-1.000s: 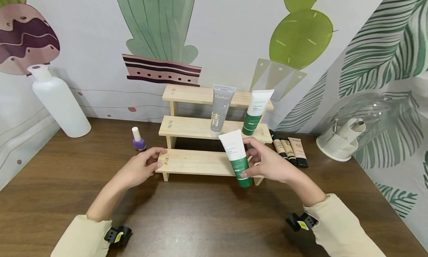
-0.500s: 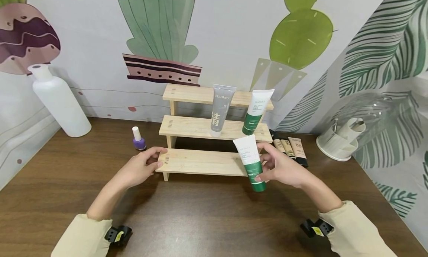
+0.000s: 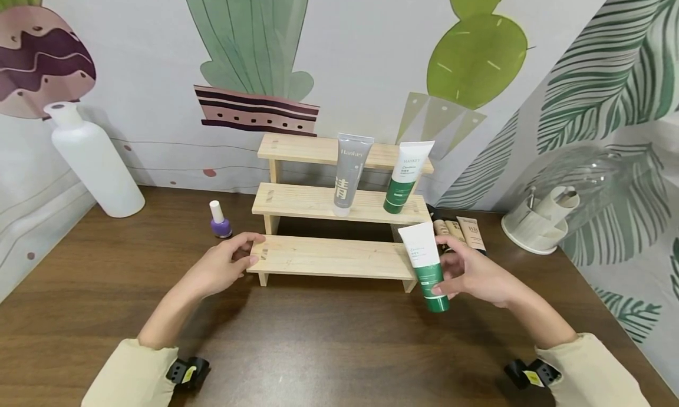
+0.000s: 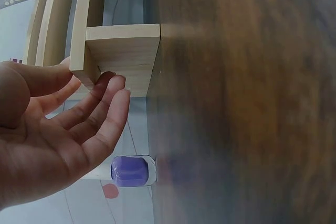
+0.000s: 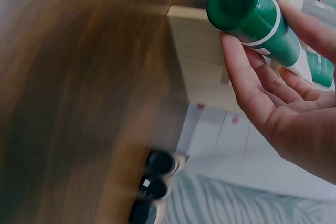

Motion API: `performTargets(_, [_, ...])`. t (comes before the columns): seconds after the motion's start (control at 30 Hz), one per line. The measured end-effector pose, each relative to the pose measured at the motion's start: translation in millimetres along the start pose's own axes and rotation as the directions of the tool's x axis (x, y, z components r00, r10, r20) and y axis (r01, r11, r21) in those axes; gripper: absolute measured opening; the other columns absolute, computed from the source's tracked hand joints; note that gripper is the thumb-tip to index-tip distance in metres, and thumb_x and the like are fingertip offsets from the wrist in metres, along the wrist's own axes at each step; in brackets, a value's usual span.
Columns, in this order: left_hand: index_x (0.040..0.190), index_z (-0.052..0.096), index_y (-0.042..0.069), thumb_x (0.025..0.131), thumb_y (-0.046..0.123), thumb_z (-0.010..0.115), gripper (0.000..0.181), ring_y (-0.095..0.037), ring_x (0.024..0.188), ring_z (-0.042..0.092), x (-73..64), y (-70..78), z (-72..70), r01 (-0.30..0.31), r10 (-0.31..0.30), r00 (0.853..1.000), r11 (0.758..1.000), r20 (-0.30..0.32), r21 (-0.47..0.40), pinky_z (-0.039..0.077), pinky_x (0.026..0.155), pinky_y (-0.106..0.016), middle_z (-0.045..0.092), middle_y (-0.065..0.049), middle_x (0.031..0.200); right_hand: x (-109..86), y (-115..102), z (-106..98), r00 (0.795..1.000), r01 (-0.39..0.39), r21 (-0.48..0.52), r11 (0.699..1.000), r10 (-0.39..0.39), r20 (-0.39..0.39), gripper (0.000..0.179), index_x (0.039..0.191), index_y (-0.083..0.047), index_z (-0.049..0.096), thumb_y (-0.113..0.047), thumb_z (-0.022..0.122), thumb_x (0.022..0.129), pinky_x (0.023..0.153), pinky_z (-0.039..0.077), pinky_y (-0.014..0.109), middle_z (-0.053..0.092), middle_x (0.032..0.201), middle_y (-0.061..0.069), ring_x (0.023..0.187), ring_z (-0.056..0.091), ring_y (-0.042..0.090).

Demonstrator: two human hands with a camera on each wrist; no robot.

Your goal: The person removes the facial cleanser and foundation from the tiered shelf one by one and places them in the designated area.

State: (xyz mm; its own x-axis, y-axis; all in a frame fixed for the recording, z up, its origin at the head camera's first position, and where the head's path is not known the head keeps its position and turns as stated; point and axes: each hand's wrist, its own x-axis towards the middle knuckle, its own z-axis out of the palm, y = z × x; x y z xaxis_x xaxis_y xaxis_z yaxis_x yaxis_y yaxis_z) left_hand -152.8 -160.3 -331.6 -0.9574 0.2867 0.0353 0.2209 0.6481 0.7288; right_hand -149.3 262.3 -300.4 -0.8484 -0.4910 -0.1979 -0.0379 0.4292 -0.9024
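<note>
A white-and-green squeeze tube (image 3: 422, 264) is gripped in my right hand (image 3: 474, 271), cap end down and leaning slightly, in front of the right end of the lowest step. The right wrist view shows its round green cap (image 5: 233, 3) between thumb and fingers. My left hand (image 3: 225, 265) pinches the left end of the lowest step of a three-step wooden rack (image 3: 329, 257). In the left wrist view, its fingers curl around the corner of the board (image 4: 123, 32). On the middle step stand a grey tube (image 3: 351, 174) and a second white-and-green tube (image 3: 407, 177).
Left of the rack stands a purple nail polish bottle (image 3: 220, 221). A large white bottle (image 3: 98, 165) is at the back left. Several small beige tubes (image 3: 471, 233) lie behind my right hand. A white organizer with a clear dome (image 3: 541, 224) stands at the right.
My right hand has carried the white-and-green tube to the right and slightly toward me, from over the lowest step to its right end. The left hand has stayed on the rack.
</note>
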Motion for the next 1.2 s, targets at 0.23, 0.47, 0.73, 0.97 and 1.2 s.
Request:
performTargets(0.23, [0.124, 0.050, 0.002, 0.090, 0.004, 0.055, 0.034, -0.018, 0.078, 0.053, 0.6, -0.4, 0.8, -0.003, 0.003, 1.000, 1.000, 0.001, -0.011, 0.043, 0.062, -0.031, 0.058, -0.011, 0.096, -20.2, 19.9, -16.5, 1.000, 0.015, 0.015, 1.000, -0.015, -0.013, 0.077, 0.131, -0.001, 0.019, 0.002, 0.071, 0.074, 0.057, 0.051, 0.043, 0.057, 0.096, 0.022, 0.068, 0.058, 0.022])
performTargets(0.47, [0.123, 0.050, 0.002, 0.090, 0.004, 0.055, 0.034, -0.017, 0.073, 0.052, 0.2, -0.1, 0.7, -0.008, 0.008, 1.000, 1.000, -0.003, -0.013, 0.042, 0.059, -0.031, 0.057, -0.010, 0.094, -39.5, 40.2, -29.2, 0.999, -0.045, 0.063, 0.997, 0.047, -0.025, 0.076, 0.131, 0.003, 0.014, 0.002, 0.068, 0.077, 0.058, 0.051, 0.046, 0.058, 0.095, 0.020, 0.072, 0.061, 0.026])
performTargets(0.73, [0.122, 0.050, 0.002, 0.090, 0.003, 0.055, 0.033, -0.018, 0.075, 0.052, 0.6, -1.2, 0.3, -0.008, 0.008, 1.000, 1.000, 0.001, -0.016, 0.043, 0.060, -0.031, 0.058, -0.011, 0.096, -50.6, 55.7, -29.9, 0.994, -0.103, 0.095, 0.990, 0.105, -0.012, 0.078, 0.132, 0.008, 0.008, -0.001, 0.065, 0.080, 0.060, 0.051, 0.046, 0.057, 0.091, 0.016, 0.075, 0.062, 0.026])
performTargets(0.97, [0.122, 0.051, 0.001, 0.089, 0.002, 0.055, 0.032, -0.017, 0.073, 0.052, 1.1, -1.7, 0.5, -0.024, 0.024, 1.000, 1.000, -0.001, -0.019, 0.042, 0.059, -0.030, 0.058, -0.011, 0.094, -49.7, 61.3, -26.2, 0.995, -0.096, 0.113, 0.989, 0.094, 0.022, 0.074, 0.132, 0.009, 0.011, -0.002, 0.065, 0.081, 0.059, 0.051, 0.048, 0.057, 0.089, 0.017, 0.074, 0.062, 0.028])
performTargets(1.2, [0.122, 0.050, 0.001, 0.089, 0.002, 0.055, 0.033, -0.017, 0.072, 0.052, 0.9, -0.5, 0.2, -0.030, 0.030, 1.000, 0.999, 0.002, -0.019, 0.042, 0.058, -0.030, 0.057, -0.011, 0.094, -46.3, 64.7, -24.7, 0.993, -0.119, 0.143, 0.983, 0.119, 0.007, 0.072, 0.130, 0.010, 0.013, -0.002, 0.064, 0.081, 0.057, 0.051, 0.044, 0.055, 0.085, 0.014, 0.070, 0.060, 0.025])
